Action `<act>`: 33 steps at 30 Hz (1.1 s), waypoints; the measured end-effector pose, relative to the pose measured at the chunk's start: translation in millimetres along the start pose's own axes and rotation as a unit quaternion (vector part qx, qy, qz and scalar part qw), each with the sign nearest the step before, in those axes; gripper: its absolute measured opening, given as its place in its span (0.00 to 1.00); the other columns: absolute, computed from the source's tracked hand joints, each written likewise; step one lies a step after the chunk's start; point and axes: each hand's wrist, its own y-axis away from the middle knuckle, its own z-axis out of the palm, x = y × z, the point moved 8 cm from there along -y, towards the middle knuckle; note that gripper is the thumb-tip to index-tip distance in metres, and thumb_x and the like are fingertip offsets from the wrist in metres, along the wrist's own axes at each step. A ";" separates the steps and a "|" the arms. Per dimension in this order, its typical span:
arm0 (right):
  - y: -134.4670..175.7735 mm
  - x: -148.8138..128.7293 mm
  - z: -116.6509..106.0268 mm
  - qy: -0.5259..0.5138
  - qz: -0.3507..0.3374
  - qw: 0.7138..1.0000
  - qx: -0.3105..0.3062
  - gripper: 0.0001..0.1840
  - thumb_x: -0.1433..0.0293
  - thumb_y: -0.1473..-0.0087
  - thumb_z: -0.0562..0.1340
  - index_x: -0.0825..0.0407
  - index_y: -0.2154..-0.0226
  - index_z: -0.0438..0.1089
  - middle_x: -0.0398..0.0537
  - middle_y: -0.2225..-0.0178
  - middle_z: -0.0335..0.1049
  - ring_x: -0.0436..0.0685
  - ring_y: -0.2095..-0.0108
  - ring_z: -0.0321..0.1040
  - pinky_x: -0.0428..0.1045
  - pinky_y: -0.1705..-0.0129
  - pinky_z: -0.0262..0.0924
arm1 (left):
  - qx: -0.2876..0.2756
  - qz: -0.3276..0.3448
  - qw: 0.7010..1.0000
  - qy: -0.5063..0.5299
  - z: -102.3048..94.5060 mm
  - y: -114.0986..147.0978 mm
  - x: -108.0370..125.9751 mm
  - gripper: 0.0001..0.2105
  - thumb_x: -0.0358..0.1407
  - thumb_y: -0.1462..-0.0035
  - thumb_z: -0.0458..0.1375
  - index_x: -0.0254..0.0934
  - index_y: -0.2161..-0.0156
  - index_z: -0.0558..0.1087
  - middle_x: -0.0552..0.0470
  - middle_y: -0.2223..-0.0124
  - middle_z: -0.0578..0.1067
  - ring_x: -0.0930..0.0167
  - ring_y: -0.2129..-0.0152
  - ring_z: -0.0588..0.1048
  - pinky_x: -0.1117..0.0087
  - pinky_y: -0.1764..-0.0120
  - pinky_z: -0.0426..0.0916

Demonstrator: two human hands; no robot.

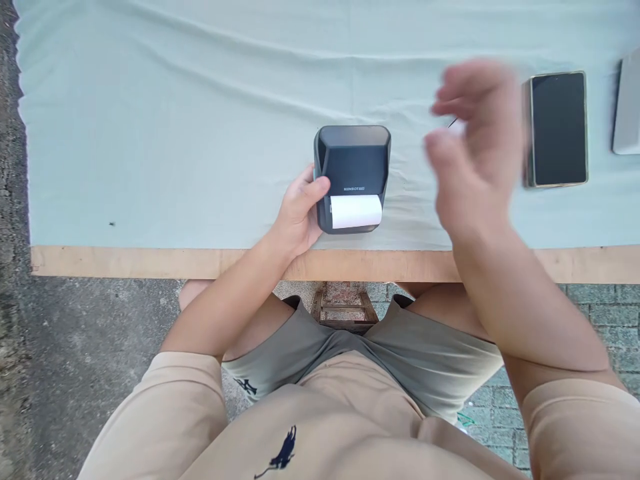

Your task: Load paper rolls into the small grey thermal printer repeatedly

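A pale blue-green cloth (175,147) covers a counter (125,262) with a bare wooden front edge. At the center of the frame, the left hand (301,212) of a seated person in a beige shirt (345,407) grasps a black, rounded plastic printer (357,160) lettered "NIIMBOT," thumb over its side, a curled white paper strip (356,211) at its near end. Right of center, the right hand (477,147) hangs blurred above the cloth, fingers bent; whether they grasp the small whitish patch (457,127) there cannot be told. Farther right lies a dark-screened rectangular phone (559,130); a flat silver-gray object (629,107) is cropped at the upper-right edge.
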 end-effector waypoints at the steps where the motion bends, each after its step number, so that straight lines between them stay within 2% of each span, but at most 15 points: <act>1: -0.4 5.8 0.0 -0.009 -0.009 1.000 0.009 0.26 0.47 0.31 0.63 0.38 0.37 0.69 0.48 0.33 0.67 0.65 0.32 0.65 0.65 0.32 0.68 | 0.004 0.000 1.000 0.009 -0.8 -0.7 -0.7 0.22 0.55 0.45 0.70 0.42 0.55 0.78 0.48 0.52 0.86 0.51 0.36 0.78 0.54 0.44 0.82; 3: -2.0 20.2 6.5 -0.031 -0.021 0.999 -0.010 0.30 0.44 0.35 0.66 0.34 0.36 0.67 0.46 0.32 0.66 0.67 0.31 0.65 0.65 0.35 0.71 | 0.020 0.000 1.000 0.020 -3.9 -2.3 -2.5 0.20 0.56 0.40 0.65 0.41 0.56 0.79 0.49 0.51 0.86 0.52 0.33 0.75 0.53 0.41 0.81; 5: -3.3 34.7 17.9 -0.050 -0.010 0.997 -0.064 0.34 0.45 0.36 0.67 0.32 0.33 0.63 0.47 0.33 0.66 0.67 0.36 0.70 0.63 0.41 0.77 | 0.032 0.003 0.999 0.019 -6.2 -3.5 -4.0 0.18 0.54 0.38 0.64 0.42 0.56 0.80 0.50 0.50 0.86 0.53 0.33 0.75 0.52 0.40 0.80; 7: -3.9 43.4 24.3 -0.062 0.007 0.994 -0.094 0.37 0.46 0.37 0.69 0.34 0.32 0.62 0.49 0.33 0.67 0.66 0.41 0.75 0.61 0.47 0.81 | 0.031 0.007 0.999 0.016 -6.4 -3.8 -4.7 0.15 0.51 0.37 0.64 0.41 0.56 0.80 0.51 0.49 0.85 0.54 0.33 0.75 0.52 0.39 0.80; 11: -5.4 43.4 26.9 -0.068 0.007 0.993 -0.098 0.39 0.49 0.41 0.72 0.37 0.33 0.64 0.50 0.34 0.67 0.63 0.45 0.77 0.58 0.48 0.81 | 0.022 0.012 1.000 0.015 -6.1 -2.4 -4.3 0.14 0.48 0.37 0.66 0.40 0.56 0.80 0.50 0.51 0.86 0.54 0.36 0.78 0.52 0.40 0.81; 15: -5.5 46.6 29.0 -0.071 0.005 0.993 -0.098 0.38 0.51 0.41 0.72 0.36 0.32 0.64 0.49 0.33 0.66 0.62 0.48 0.78 0.58 0.48 0.81 | 0.032 0.016 0.999 0.001 -7.7 -2.3 -3.4 0.15 0.50 0.37 0.67 0.41 0.55 0.81 0.51 0.52 0.87 0.55 0.39 0.81 0.54 0.43 0.82; 20: -6.0 51.4 29.2 -0.064 -0.003 0.991 -0.115 0.44 0.47 0.43 0.72 0.34 0.30 0.61 0.47 0.32 0.63 0.62 0.45 0.76 0.59 0.45 0.80 | 0.054 0.015 0.998 -0.015 -9.1 -3.4 -3.1 0.18 0.54 0.39 0.67 0.41 0.57 0.80 0.50 0.52 0.87 0.55 0.39 0.81 0.56 0.43 0.82; 24: -8.6 41.4 26.5 -0.031 -0.032 0.988 -0.146 0.50 0.46 0.50 0.76 0.32 0.30 0.61 0.47 0.31 0.62 0.68 0.36 0.70 0.62 0.41 0.78 | 0.053 0.016 0.998 -0.011 -8.6 -3.6 -2.6 0.18 0.53 0.38 0.68 0.40 0.58 0.79 0.49 0.52 0.87 0.55 0.39 0.81 0.56 0.42 0.82; 27: -10.7 29.4 21.1 -0.003 -0.058 0.989 -0.138 0.46 0.45 0.50 0.77 0.33 0.33 0.65 0.47 0.33 0.66 0.69 0.33 0.66 0.63 0.40 0.77 | 0.053 0.010 0.999 0.002 -7.5 -3.1 -1.9 0.15 0.50 0.36 0.66 0.39 0.59 0.79 0.50 0.55 0.87 0.57 0.40 0.81 0.58 0.42 0.82; 30: -12.4 20.8 16.1 0.009 -0.073 0.991 -0.113 0.40 0.45 0.49 0.75 0.35 0.38 0.69 0.47 0.35 0.70 0.69 0.35 0.69 0.62 0.41 0.77 | 0.062 -0.009 0.998 0.009 -7.0 -2.1 -2.7 0.15 0.48 0.31 0.62 0.38 0.59 0.79 0.50 0.55 0.87 0.59 0.42 0.83 0.61 0.43 0.81; 33: -15.7 17.1 13.1 -0.001 -0.081 0.993 -0.083 0.37 0.41 0.47 0.73 0.39 0.41 0.71 0.49 0.39 0.75 0.68 0.40 0.73 0.61 0.46 0.77 | 0.066 -0.021 0.998 0.009 -7.4 -1.5 -4.2 0.15 0.48 0.29 0.60 0.37 0.57 0.79 0.51 0.57 0.87 0.62 0.50 0.86 0.65 0.49 0.82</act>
